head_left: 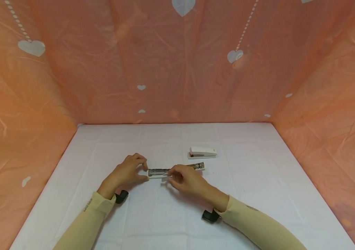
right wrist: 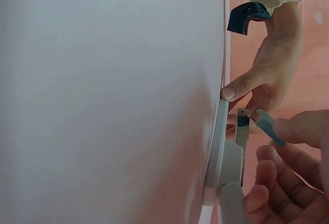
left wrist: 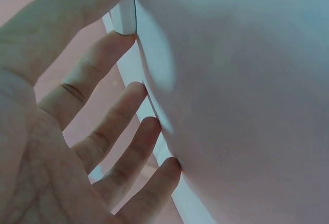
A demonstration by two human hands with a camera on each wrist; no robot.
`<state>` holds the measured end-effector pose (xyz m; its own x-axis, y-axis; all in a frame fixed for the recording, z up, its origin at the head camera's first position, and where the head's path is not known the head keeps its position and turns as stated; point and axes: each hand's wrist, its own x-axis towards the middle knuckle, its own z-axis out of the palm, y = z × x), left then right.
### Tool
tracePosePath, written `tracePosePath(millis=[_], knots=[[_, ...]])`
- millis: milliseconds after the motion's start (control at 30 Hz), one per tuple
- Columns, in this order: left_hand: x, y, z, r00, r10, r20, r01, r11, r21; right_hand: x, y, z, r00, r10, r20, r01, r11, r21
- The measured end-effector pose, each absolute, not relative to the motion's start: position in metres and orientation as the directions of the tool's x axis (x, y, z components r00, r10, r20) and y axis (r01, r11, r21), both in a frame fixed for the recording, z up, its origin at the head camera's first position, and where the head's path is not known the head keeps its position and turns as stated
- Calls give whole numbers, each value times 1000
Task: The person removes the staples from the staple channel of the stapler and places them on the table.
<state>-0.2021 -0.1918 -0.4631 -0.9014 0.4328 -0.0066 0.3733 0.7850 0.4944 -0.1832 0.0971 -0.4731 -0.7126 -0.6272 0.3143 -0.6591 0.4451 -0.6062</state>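
Observation:
A white stapler (head_left: 200, 166) lies opened out flat on the white table, its metal channel facing up. My left hand (head_left: 126, 173) grips its left end between thumb and index finger; the left wrist view shows the white tip (left wrist: 124, 16) between them, the other fingertips down on the table. Over the stapler's middle, my right hand (head_left: 189, 181) pinches a small grey strip, which looks like a row of staples (right wrist: 268, 126), between thumb and index finger. In the right wrist view the strip is tilted close beside the metal channel (right wrist: 242, 131). My right hand covers the stapler's middle in the head view.
A second white stapler (head_left: 202, 152), closed, stands just behind the opened one. Orange sheeting with pale hearts (head_left: 177, 69) walls the table (head_left: 243, 139) at the back and both sides. A black wrist camera (head_left: 121, 197) sits under the left cuff, another (head_left: 210, 216) under the right.

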Motion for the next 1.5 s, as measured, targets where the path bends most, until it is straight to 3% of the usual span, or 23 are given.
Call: tracePosePath(millis=[800,1167,1500], knots=[[-203,-193,-469,-900,435,-3,376,783,496,-178,106,-473,-742,-666,72,-565,564,-602],[-203,-192,-466,-901,434,-1,379,787,487,-177,110,-472,-736,-676,22,-584,618,-527],[-201,-193,-465,-902,431,-18,371,795,480,-177,114,-475,-726,-687,15,-581,603,-547]])
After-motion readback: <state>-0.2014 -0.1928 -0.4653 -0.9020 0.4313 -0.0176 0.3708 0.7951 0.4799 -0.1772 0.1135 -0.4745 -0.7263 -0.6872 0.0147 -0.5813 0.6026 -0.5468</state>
